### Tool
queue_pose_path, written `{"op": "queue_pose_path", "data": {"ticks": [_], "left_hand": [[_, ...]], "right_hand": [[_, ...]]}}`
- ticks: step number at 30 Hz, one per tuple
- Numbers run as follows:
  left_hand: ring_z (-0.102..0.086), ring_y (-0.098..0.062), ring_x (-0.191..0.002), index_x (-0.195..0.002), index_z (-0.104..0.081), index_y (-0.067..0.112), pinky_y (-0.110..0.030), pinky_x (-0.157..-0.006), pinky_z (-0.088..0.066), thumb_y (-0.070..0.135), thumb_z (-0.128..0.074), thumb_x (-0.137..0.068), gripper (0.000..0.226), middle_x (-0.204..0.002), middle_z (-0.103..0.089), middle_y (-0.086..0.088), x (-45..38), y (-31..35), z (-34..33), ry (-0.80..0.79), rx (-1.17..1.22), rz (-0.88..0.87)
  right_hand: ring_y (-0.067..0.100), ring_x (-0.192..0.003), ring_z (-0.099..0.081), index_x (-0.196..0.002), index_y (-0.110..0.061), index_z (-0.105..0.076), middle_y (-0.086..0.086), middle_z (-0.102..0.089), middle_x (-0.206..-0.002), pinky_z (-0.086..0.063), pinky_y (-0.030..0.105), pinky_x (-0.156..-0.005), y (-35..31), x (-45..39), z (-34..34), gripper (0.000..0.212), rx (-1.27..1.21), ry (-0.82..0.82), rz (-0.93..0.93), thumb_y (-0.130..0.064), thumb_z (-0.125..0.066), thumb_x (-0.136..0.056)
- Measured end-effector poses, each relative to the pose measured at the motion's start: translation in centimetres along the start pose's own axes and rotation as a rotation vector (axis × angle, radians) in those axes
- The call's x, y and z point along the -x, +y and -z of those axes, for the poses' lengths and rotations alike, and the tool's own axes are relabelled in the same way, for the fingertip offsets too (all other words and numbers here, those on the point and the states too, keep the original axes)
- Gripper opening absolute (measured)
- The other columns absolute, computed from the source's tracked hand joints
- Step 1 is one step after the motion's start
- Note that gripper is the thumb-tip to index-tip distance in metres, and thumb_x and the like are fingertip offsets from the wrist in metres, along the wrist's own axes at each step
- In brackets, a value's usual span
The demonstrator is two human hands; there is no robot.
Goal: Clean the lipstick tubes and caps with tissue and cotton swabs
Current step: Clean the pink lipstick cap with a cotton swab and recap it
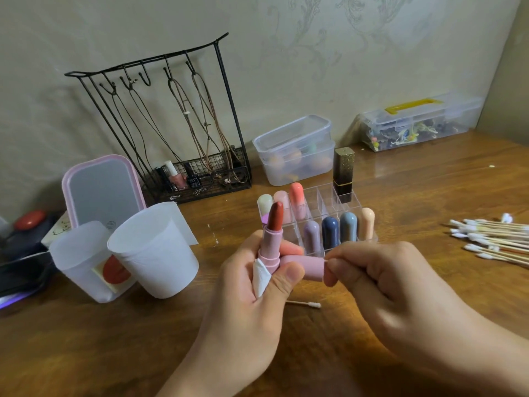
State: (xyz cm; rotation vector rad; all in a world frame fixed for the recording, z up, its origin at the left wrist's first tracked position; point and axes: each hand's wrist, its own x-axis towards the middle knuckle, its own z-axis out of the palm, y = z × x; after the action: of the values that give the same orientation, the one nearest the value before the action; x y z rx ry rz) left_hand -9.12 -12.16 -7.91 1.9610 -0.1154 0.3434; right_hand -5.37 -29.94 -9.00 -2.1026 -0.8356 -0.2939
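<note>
Gripping an uncapped pink lipstick tube (271, 246), red bullet upright, plus folded tissue (261, 277) and pink cap (303, 267) in the left hand (252, 285), fingers curled tight, just in front of the clear organizer (320, 222). Pinching a cotton swab (325, 261) at the cap's mouth with right hand (380, 277) fingers. Lying right of the organizer on the counter (400, 179), spare swabs (492, 239).
</note>
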Motion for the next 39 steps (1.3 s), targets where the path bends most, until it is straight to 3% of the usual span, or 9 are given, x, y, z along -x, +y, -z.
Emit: {"op": "queue_pose_path", "data": {"ticks": [3,8,13,16,20,28,34,39], "left_hand": [[-0.06,0.005,-0.091,-0.091,-0.061,0.038,-0.007,-0.068,-0.048,0.054,-0.055,-0.07,0.028,-0.091,-0.063,0.026,0.0,-0.3,0.1,-0.007,0.026,0.026],[-0.064,-0.002,-0.093,-0.093,-0.061,0.047,-0.028,-0.08,-0.056,0.054,-0.057,-0.07,0.024,-0.095,-0.067,0.017,-0.2,-0.4,0.3,0.022,0.086,0.021],[-0.065,-0.01,-0.096,-0.093,-0.066,0.037,-0.039,-0.087,-0.055,0.051,-0.064,-0.082,0.019,-0.097,-0.068,0.009,-0.6,-0.9,1.0,0.061,0.143,0.004],[-0.065,-0.012,-0.099,-0.092,-0.067,0.035,-0.036,-0.084,-0.056,0.047,-0.063,-0.084,0.015,-0.098,-0.068,0.008,-0.7,-0.8,0.9,0.028,0.15,-0.005],[-0.068,-0.012,-0.093,-0.09,-0.066,0.038,-0.028,-0.077,-0.057,0.044,-0.063,-0.084,0.01,-0.093,-0.071,0.007,-0.5,-0.7,0.6,0.008,0.186,-0.008],[-0.069,-0.015,-0.092,-0.085,-0.066,0.033,-0.025,-0.075,-0.056,0.036,-0.057,-0.078,0.012,-0.087,-0.073,0.002,-0.4,-0.8,0.6,-0.024,0.277,-0.001],[-0.068,-0.011,-0.093,-0.087,-0.067,0.038,-0.026,-0.074,-0.056,0.049,-0.065,-0.079,0.014,-0.092,-0.069,0.006,-0.6,-1.5,0.7,0.049,0.276,0.039],[-0.066,-0.007,-0.088,-0.091,-0.067,0.032,-0.023,-0.073,-0.055,0.046,-0.059,-0.082,0.018,-0.09,-0.069,0.007,-0.9,-1.4,1.1,0.066,0.238,0.024]], "right_hand": [[-0.001,-0.053,-0.05,-0.073,-0.028,-0.06,-0.028,-0.051,-0.057,-0.034,0.008,-0.049,0.2,0.1,-0.3,0.023,0.079,-0.069,-0.017,-0.02,-0.058,-0.095],[0.005,-0.052,-0.044,-0.076,-0.022,-0.058,-0.014,-0.048,-0.056,-0.031,0.009,-0.05,0.1,-0.5,1.3,0.024,-0.032,-0.243,0.033,-0.024,-0.053,-0.099],[0.008,-0.052,-0.035,-0.063,-0.016,-0.053,-0.005,-0.039,-0.053,-0.029,0.02,-0.048,1.0,-0.8,2.3,0.028,-0.375,-0.126,-0.144,-0.032,-0.047,-0.085],[0.008,-0.049,-0.032,-0.059,-0.012,-0.05,-0.006,-0.037,-0.052,-0.029,0.016,-0.047,0.8,-0.5,1.7,0.03,-0.578,-0.124,-0.184,-0.031,-0.05,-0.082],[0.007,-0.052,-0.031,-0.065,-0.014,-0.052,-0.007,-0.037,-0.056,-0.028,0.016,-0.048,0.6,-0.1,1.0,0.03,-0.658,-0.23,-0.197,-0.035,-0.052,-0.087],[0.01,-0.055,-0.032,-0.07,-0.016,-0.052,-0.004,-0.037,-0.058,-0.027,0.019,-0.05,0.7,-0.1,1.0,0.03,-0.518,-0.249,-0.138,-0.032,-0.045,-0.094],[0.005,-0.055,-0.037,-0.068,-0.022,-0.05,-0.011,-0.04,-0.058,-0.029,0.015,-0.053,0.6,-0.3,1.2,0.029,-0.373,-0.289,-0.009,-0.03,-0.046,-0.096],[0.01,-0.057,-0.038,-0.068,-0.025,-0.059,-0.005,-0.044,-0.059,-0.031,0.023,-0.054,1.2,-0.1,1.2,0.029,-0.501,0.006,0.021,-0.04,-0.047,-0.091]]}}
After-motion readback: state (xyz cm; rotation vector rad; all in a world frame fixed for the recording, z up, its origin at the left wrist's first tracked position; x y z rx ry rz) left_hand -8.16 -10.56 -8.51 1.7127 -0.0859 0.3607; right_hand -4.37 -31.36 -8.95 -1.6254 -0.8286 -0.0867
